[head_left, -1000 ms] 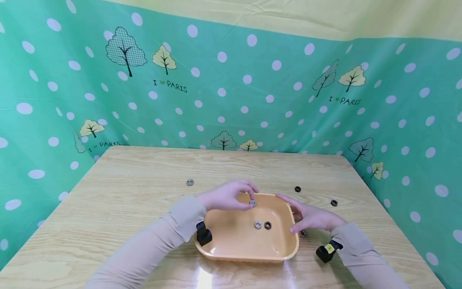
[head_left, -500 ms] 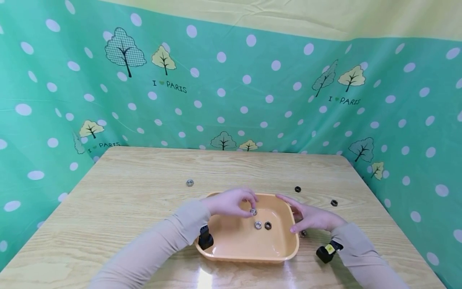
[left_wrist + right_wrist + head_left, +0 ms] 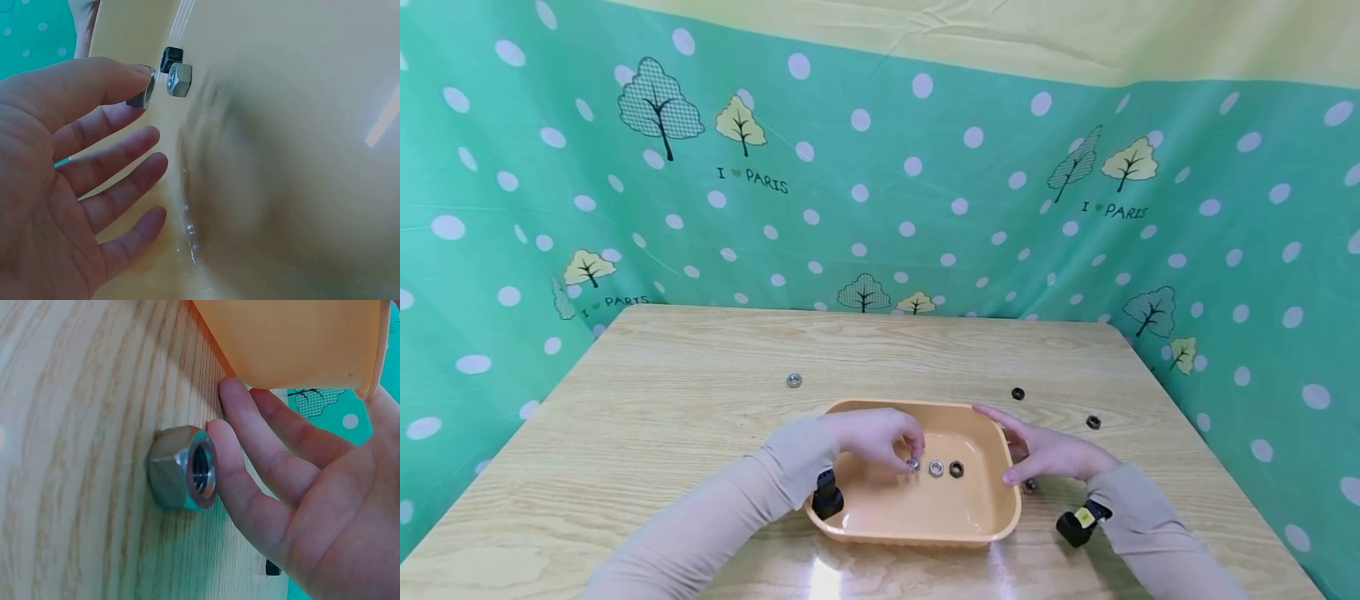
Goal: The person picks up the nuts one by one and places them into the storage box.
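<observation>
My left hand (image 3: 880,435) reaches into a peach plastic basin (image 3: 925,510), pinching a metal hex nut (image 3: 139,100) between thumb and index finger, low over the floor. Its other fingers are spread loosely. Just right of that nut lie a silver hex nut (image 3: 936,468) and a dark hex nut (image 3: 956,469), side by side in the basin. My right hand (image 3: 1060,452) holds the basin's right side, thumb over the rim and fingers along the outer wall. Beside its fingertips, a hex nut (image 3: 181,467) sits on the table, partly covered by the hand in the head view.
A silver nut (image 3: 794,380) lies on the wooden table (image 3: 700,367) behind and left of the basin. Two dark nuts are to the right: one nut (image 3: 1018,393) behind the basin's corner, another nut (image 3: 1093,422) farther right. A polka-dot curtain (image 3: 880,208) surrounds the table.
My left hand has lowered the pinched nut from near the back rim down toward the basin floor, left of the two nuts lying there. The right hand has stayed in place.
</observation>
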### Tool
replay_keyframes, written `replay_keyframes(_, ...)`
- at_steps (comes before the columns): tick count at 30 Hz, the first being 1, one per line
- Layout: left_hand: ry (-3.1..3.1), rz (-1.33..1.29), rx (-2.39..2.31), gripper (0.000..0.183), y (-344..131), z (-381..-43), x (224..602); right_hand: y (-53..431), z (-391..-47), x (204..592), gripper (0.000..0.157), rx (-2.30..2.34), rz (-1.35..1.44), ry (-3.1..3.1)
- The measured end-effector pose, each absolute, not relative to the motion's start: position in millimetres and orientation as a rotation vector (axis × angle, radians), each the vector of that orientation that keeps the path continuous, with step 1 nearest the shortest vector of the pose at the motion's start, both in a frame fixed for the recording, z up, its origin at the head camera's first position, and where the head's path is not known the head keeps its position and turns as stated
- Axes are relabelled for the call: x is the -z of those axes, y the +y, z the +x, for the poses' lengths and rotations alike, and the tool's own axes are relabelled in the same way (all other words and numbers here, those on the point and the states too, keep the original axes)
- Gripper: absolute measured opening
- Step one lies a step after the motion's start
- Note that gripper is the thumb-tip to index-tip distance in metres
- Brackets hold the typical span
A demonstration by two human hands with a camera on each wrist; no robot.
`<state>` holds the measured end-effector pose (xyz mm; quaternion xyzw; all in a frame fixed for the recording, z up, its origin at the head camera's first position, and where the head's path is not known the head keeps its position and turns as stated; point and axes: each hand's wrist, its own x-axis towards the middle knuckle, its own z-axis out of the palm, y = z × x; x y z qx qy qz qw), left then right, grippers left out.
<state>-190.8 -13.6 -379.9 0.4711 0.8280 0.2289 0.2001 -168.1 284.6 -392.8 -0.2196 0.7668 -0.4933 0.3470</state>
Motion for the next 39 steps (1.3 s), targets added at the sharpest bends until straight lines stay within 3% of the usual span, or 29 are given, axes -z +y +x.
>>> replay_keyframes(39, 2.422, 1.299, -0.443, 0.009, -9.6, -189.4, 387.4, 284.7, -167.4, 393.5, 0.104, 1.298, -0.548, 1.973)
